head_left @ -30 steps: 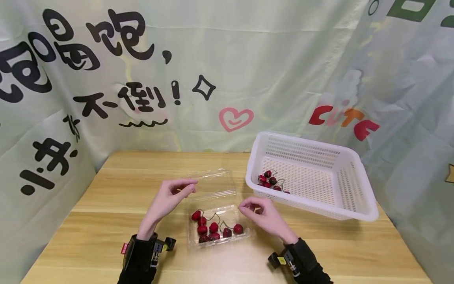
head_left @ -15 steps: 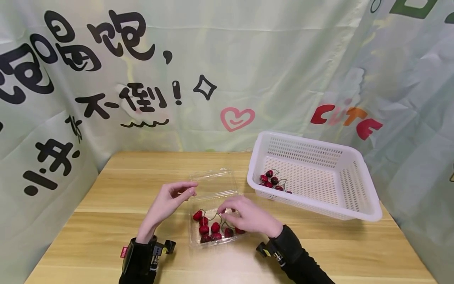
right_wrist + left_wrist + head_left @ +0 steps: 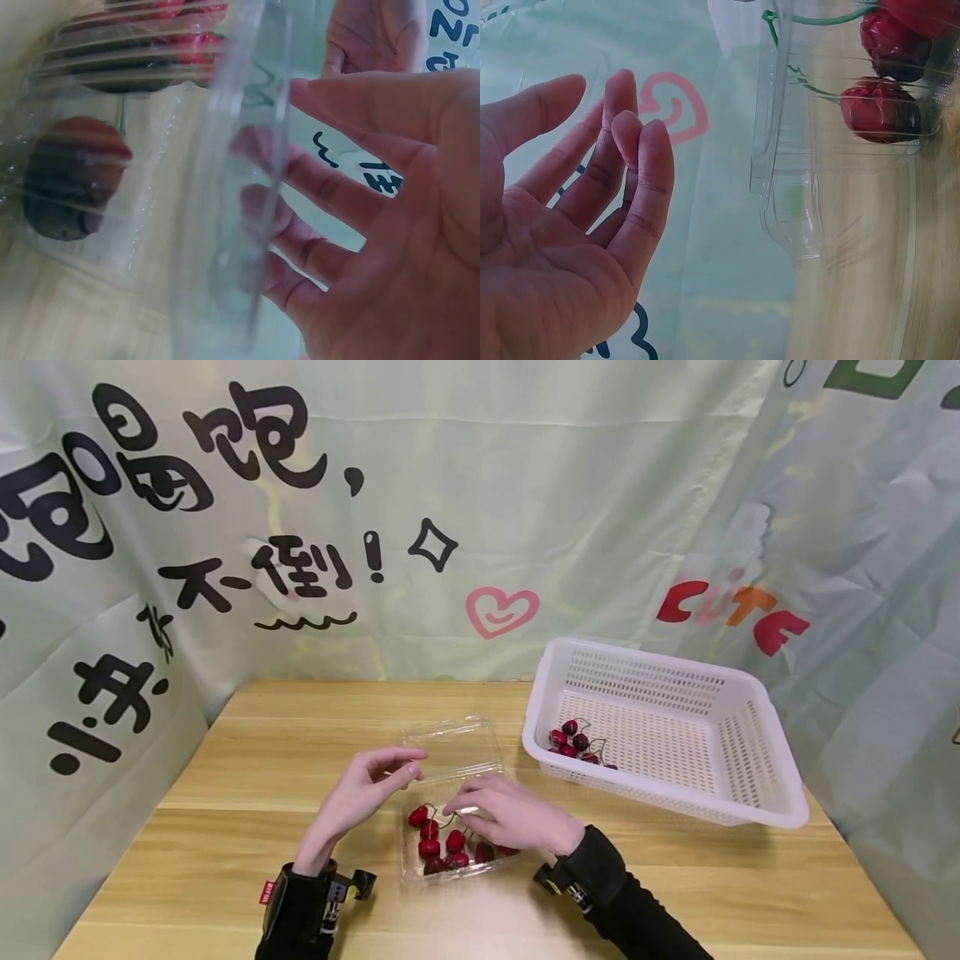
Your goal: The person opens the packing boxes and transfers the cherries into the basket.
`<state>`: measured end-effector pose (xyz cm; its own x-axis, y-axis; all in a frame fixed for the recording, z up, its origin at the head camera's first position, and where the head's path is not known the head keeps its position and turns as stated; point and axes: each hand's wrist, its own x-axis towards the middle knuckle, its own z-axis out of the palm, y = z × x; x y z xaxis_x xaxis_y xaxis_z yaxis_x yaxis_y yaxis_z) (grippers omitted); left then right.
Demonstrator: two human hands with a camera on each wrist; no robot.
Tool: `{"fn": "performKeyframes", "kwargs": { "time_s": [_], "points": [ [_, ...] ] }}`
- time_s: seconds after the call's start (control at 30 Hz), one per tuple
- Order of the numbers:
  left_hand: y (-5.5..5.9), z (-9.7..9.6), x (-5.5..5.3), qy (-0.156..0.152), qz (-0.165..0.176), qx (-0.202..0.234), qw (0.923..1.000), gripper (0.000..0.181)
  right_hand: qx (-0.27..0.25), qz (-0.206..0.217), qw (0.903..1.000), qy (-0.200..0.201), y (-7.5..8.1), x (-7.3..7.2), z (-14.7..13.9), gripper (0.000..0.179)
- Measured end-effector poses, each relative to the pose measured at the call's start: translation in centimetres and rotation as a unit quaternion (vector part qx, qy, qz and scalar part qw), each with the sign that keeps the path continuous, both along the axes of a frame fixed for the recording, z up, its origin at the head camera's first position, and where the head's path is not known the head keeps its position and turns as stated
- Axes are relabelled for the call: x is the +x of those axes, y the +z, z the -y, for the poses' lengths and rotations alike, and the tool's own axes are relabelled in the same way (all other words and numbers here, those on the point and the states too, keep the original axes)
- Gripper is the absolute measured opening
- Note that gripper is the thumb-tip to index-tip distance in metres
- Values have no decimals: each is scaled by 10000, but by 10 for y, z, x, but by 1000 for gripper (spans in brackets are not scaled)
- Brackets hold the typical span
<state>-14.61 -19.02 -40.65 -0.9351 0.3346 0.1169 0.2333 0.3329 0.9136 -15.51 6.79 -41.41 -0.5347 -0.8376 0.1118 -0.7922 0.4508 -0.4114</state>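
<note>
A clear plastic clamshell box [image 3: 405,865] lies on the wooden table with its lid [image 3: 453,745] folded back. Several dark red cherries [image 3: 455,841] with green stems lie in it. My right hand [image 3: 508,814] is over the box's right half, covering part of the fruit; its fingertips are close to the stems. In the right wrist view its fingers [image 3: 315,184] are spread around the see-through rim [image 3: 217,247], a cherry [image 3: 75,176] lying lower in the box. My left hand [image 3: 372,785] hovers by the lid's left side, fingers loosely bent and holding nothing.
To the right stands a white perforated plastic basket [image 3: 667,793], with several cherries [image 3: 576,742] in its near left corner. A printed cloth curtain [image 3: 600,510] hangs behind the wooden table [image 3: 225,877]. Both wrists carry strapped-on cameras.
My right hand has moved left from the box's right edge to over the cherries, its fingers reaching toward the stems. The left hand has shifted only slightly to the right.
</note>
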Motion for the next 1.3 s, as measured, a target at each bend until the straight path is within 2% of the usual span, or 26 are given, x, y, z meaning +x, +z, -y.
{"fn": "performKeyframes", "kwargs": {
  "time_s": [0.2,0.43,0.73,0.97,1.3],
  "points": [
    [0,-1,0,-92,46,-24,9999,32,206,-31,9998,53,-3,-3,3,22],
    [-2,-1,-1,-162,80,-12,9998,32,-93,253,9996,-88,-5,-4,4,16],
    [-5,-2,-1,-198,147,22,9997,33,-436,408,9978,-273,-8,-1,3,11],
    [-6,-4,-2,-260,215,56,9994,34,-726,824,9925,-534,-6,3,0,7],
    [-7,-5,-2,-314,258,14,9992,35,-1230,590,9883,-689,-11,9,-7,9]
  ]
}}
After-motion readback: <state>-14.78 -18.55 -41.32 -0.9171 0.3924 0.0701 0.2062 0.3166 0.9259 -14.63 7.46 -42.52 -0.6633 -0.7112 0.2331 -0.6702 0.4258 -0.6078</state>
